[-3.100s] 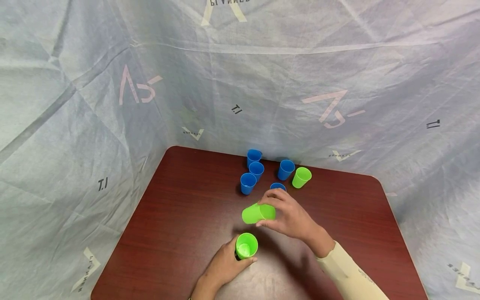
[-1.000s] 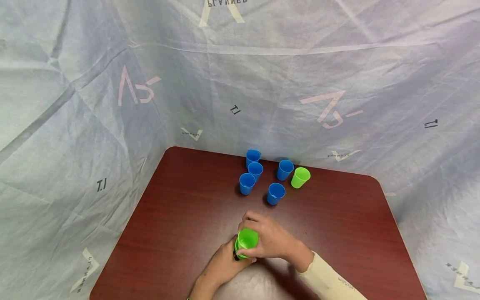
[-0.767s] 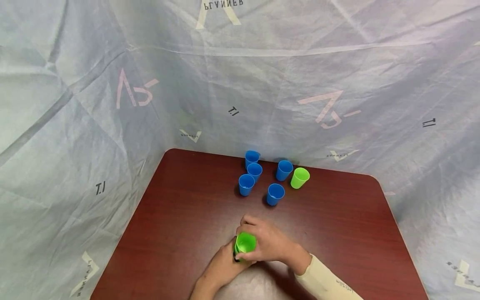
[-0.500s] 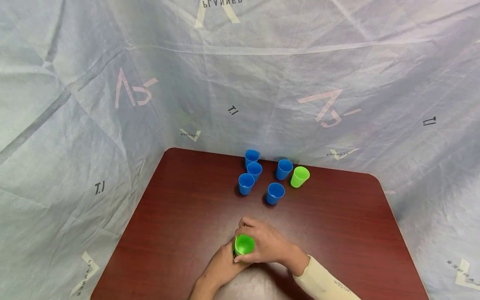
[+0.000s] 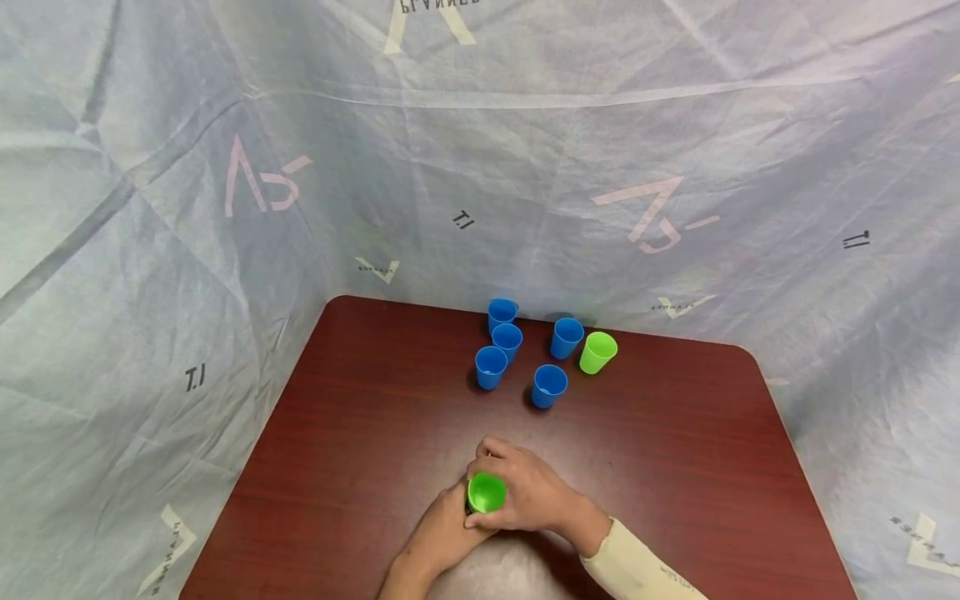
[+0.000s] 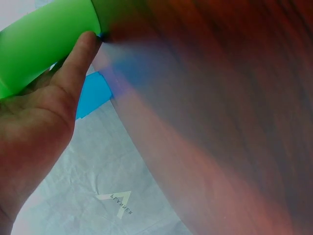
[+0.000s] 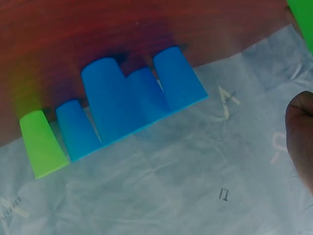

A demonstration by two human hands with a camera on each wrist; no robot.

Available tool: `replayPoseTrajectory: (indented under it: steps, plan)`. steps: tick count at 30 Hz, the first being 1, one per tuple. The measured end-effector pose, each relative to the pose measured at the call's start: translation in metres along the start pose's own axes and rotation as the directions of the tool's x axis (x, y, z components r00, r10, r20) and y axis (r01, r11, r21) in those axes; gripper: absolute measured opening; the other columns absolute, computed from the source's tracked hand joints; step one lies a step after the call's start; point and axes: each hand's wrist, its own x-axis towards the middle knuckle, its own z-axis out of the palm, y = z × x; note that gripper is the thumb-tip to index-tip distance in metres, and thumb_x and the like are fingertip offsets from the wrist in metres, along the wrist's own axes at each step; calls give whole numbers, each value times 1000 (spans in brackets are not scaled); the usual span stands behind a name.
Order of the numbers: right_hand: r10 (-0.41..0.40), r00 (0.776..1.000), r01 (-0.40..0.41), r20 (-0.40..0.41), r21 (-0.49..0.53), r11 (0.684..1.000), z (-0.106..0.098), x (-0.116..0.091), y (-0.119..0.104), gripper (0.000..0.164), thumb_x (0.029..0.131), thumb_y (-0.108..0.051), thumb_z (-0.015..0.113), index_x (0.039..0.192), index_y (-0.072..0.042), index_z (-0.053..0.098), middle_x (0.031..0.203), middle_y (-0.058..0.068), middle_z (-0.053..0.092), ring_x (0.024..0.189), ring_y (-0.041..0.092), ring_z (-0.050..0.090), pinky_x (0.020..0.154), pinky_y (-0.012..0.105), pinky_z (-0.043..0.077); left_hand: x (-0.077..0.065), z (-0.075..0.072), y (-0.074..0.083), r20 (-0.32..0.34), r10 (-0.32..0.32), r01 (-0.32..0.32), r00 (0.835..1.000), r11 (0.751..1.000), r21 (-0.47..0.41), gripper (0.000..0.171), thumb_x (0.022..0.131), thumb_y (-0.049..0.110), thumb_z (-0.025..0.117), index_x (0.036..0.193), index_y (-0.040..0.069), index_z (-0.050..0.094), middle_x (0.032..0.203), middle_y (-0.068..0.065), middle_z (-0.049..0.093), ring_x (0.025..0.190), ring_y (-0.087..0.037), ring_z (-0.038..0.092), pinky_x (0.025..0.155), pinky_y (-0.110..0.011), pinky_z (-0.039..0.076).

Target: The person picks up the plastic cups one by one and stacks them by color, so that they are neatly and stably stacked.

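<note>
A stack of green cups (image 5: 487, 493) stands at the near middle of the table, open end up. My left hand (image 5: 444, 529) grips the stack from the left; the left wrist view shows its fingers (image 6: 78, 58) against the green cup wall (image 6: 46, 39). From the right, my right hand (image 5: 528, 492) grips the top green cup near its rim, its fingers over the far side and thumb on the near side. How many cups are nested is hidden. In the right wrist view only part of the right hand (image 7: 302, 139) and a green cup edge (image 7: 304, 19) appear.
Toward the back stand several upright blue cups, among them a left one (image 5: 491, 367) and a nearer right one (image 5: 550, 386). A single green cup (image 5: 597, 353) stands right of them. Grey printed cloth (image 5: 480, 183) hangs behind the reddish-brown table (image 5: 352, 425).
My right hand has brought a tilted green cup over to the stack in my left hand, set it in upright and pushed it down. The cups at the back have stayed put.
</note>
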Motion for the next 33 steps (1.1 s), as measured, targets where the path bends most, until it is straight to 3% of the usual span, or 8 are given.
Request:
replayPoseTrajectory:
  steps: [4, 9, 15, 24, 33]
  plan:
    - [47, 999, -47, -2, 50, 998, 3, -4, -1, 47, 80, -51, 91, 111, -24, 70, 106, -4, 56, 88, 12, 63, 75, 12, 49, 0, 1, 0, 19, -19, 20, 1000, 999, -30, 60, 97, 52, 73, 144, 17, 58, 120, 6, 74, 104, -6, 69, 86, -27, 57]
    - [96, 995, -96, 0, 45, 994, 6, -6, -2, 45, 82, -51, 90, 111, -24, 68, 106, -3, 56, 89, 14, 63, 76, 12, 48, 0, 2, -1, 3, -2, 2, 1000, 1000, 3, 63, 97, 53, 72, 145, 16, 58, 118, 4, 76, 103, -7, 70, 85, -27, 57]
    - [88, 996, -88, -1, 38, 995, 5, -8, -2, 53, 81, -59, 87, 116, -25, 68, 107, -5, 55, 90, 11, 62, 76, 10, 47, 1, 3, -1, -14, 42, -41, 999, 998, 50, 67, 97, 50, 74, 149, 13, 54, 125, 0, 76, 109, -12, 72, 91, -33, 60]
    - [114, 993, -115, 18, 29, 993, -1, -11, 0, 52, 88, -63, 77, 125, -28, 65, 111, -7, 57, 92, 8, 60, 75, 15, 49, 0, 4, -2, -30, 56, -56, 998, 998, 16, 67, 97, 51, 73, 150, 16, 51, 126, 1, 75, 108, -10, 71, 91, -31, 59]
    - [147, 989, -147, 26, -16, 989, -8, -13, 6, 36, 98, -53, 68, 122, -25, 68, 114, -9, 60, 97, 3, 59, 82, 22, 55, 2, 5, 1, 8, -58, 59, 998, 998, -37, 59, 91, 58, 78, 137, 25, 59, 115, 9, 75, 100, -3, 68, 84, -28, 56]
